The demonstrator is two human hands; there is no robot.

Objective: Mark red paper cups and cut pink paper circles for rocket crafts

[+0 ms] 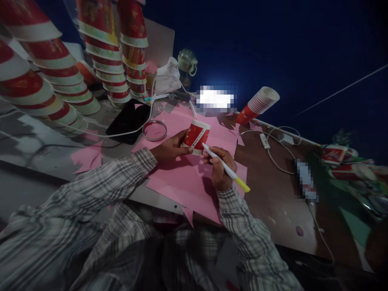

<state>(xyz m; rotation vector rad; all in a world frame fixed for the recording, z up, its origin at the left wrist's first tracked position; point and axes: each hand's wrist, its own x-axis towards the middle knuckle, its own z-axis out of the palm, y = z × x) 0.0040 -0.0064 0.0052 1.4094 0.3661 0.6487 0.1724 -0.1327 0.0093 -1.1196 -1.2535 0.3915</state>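
A red and white paper cup (pixel 196 136) is tipped on its side above pink paper sheets (pixel 178 178), its printed lettering facing me. My left hand (pixel 175 146) grips the cup from the left, thumb along its lower edge. In my right hand (pixel 222 166) is a white marker (pixel 222 165) with a yellow end, held like a pen. The marker's tip is at the right side of the cup; whether it touches cannot be made out. A roll of tape (pixel 154 130) lies on the paper left of the cup.
Tall stacks of red and white paper cups (pixel 104 52) stand at the left. More nested cups (pixel 259 104) lean at the back right. A black phone-like slab (pixel 130 121), a jar with a green lid (pixel 187 62), white cables (pixel 274 159) and pink scraps (pixel 87 157) surround the paper.
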